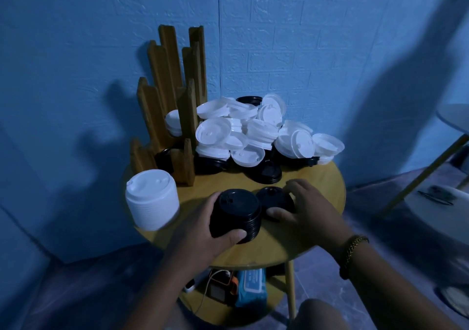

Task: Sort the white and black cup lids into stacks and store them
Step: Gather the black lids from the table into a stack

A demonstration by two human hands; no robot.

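Observation:
A stack of black lids [237, 213] stands near the front of the round wooden table [319, 185]; my left hand [205, 230] grips it from the left, thumb across its front. Beside it on the right lies a single black lid [274, 197], and my right hand [307, 208] holds it with curled fingers over its far edge and thumb at its front. A tall stack of white lids [152, 200] stands at the table's left edge. A loose pile of white lids [253, 131] with a few black lids [266, 172] under and in front of it fills the back.
A wooden slotted holder [172, 96] stands at the back left, with some white and black lids in its slots. Blue walls close in behind. A lower shelf holds a wipes pack [251, 286] and cables. Another table [454, 119] is at the right.

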